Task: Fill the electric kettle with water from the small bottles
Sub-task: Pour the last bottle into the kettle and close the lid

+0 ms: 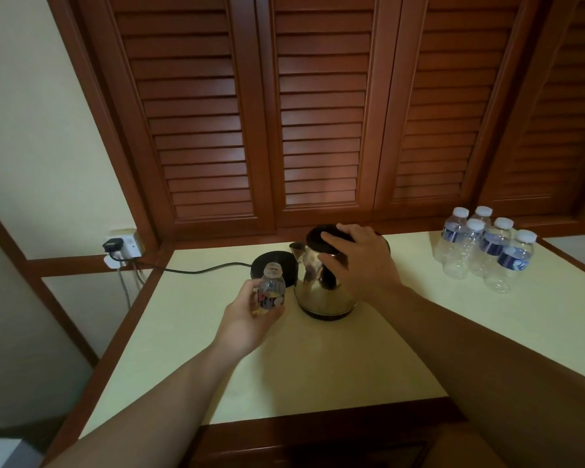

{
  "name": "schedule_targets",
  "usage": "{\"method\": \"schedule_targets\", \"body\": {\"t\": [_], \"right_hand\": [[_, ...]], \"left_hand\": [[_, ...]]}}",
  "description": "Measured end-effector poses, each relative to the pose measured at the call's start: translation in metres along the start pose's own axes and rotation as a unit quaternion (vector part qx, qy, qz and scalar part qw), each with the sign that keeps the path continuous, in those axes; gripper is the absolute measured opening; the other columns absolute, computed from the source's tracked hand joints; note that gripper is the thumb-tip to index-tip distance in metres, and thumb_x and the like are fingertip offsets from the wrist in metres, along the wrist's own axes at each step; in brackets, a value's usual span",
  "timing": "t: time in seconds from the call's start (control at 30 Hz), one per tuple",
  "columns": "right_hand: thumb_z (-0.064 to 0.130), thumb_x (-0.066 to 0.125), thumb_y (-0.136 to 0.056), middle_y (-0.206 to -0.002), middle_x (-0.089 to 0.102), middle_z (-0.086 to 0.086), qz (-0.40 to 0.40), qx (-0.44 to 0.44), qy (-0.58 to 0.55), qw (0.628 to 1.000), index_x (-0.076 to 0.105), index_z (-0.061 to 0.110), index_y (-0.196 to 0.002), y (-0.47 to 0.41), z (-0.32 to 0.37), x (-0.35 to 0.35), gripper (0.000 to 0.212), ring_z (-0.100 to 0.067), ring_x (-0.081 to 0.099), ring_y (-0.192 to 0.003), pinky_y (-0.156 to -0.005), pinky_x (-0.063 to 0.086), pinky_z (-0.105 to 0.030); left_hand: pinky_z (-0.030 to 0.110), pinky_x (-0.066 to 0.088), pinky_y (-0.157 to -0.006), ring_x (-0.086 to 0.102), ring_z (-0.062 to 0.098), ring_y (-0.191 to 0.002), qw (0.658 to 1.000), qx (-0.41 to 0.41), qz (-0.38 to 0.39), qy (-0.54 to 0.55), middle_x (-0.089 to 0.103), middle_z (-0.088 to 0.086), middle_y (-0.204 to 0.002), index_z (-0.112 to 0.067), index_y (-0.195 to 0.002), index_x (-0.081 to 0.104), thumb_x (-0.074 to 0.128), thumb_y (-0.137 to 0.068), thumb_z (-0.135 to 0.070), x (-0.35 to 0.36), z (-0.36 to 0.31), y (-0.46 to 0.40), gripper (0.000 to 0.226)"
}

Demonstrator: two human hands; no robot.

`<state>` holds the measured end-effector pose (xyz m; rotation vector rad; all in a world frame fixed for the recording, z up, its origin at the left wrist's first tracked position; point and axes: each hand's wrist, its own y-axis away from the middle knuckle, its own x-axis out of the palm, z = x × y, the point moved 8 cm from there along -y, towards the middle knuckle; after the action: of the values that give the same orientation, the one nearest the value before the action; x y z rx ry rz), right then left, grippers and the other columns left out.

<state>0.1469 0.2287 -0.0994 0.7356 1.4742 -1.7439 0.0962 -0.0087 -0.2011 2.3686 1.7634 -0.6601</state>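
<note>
A steel electric kettle [318, 295] with a black lid stands on the cream table, off its round black base [277, 265], which lies just behind and to its left. My right hand [358, 261] rests over the kettle's top, fingers on the black lid, thumb down the side. My left hand [250, 315] holds a small uncapped plastic bottle [271, 287] upright, left of the kettle; a little water shows in its bottom. Several capped small bottles [483, 248] stand grouped at the right back of the table.
A black cord [200, 270] runs from the base to a wall socket [124, 249] at the left. Brown louvred doors [318, 113] rise behind the table [318, 366]. The table's wooden front edge is near me.
</note>
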Motion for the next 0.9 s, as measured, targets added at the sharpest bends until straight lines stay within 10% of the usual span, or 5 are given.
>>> {"method": "schedule_targets", "body": {"t": [0.37,0.67,0.9], "right_hand": [[0.054,0.06,-0.093,-0.142,0.051,-0.003,0.034,-0.047,0.016,0.998,0.056,0.029,-0.137,0.048,0.039,0.012,0.05,-0.027,0.048,-0.128,-0.107,0.043,-0.049],[0.052,0.05,-0.102,-0.121,0.048,0.001,0.345,0.011,0.004,0.939,0.061,0.019,-0.125,0.102,0.043,0.096,0.042,-0.016,0.054,-0.104,-0.092,0.051,-0.036],[0.039,0.056,-0.104,-0.106,0.047,0.009,0.143,0.041,-0.207,0.967,0.062,0.022,-0.121,0.068,0.052,0.043,0.025,0.004,0.047,-0.088,-0.074,0.037,-0.012]], "left_hand": [[0.019,0.052,-0.077,0.071,0.007,-0.099,1.0,-0.006,0.004,0.03,0.073,-0.011,-0.112,-0.037,-0.122,0.057,0.084,-0.085,-0.032,-0.008,0.013,0.005,0.046],[0.018,0.05,-0.08,0.07,0.007,-0.103,1.0,0.0,0.024,0.016,0.072,-0.011,-0.114,-0.04,-0.122,0.055,0.083,-0.085,-0.036,-0.012,0.012,0.016,0.046],[0.016,0.054,-0.078,0.068,0.002,-0.096,0.991,0.087,0.051,-0.088,0.07,-0.018,-0.108,-0.04,-0.123,0.059,0.084,-0.084,-0.038,-0.017,-0.007,0.023,0.047]]}}
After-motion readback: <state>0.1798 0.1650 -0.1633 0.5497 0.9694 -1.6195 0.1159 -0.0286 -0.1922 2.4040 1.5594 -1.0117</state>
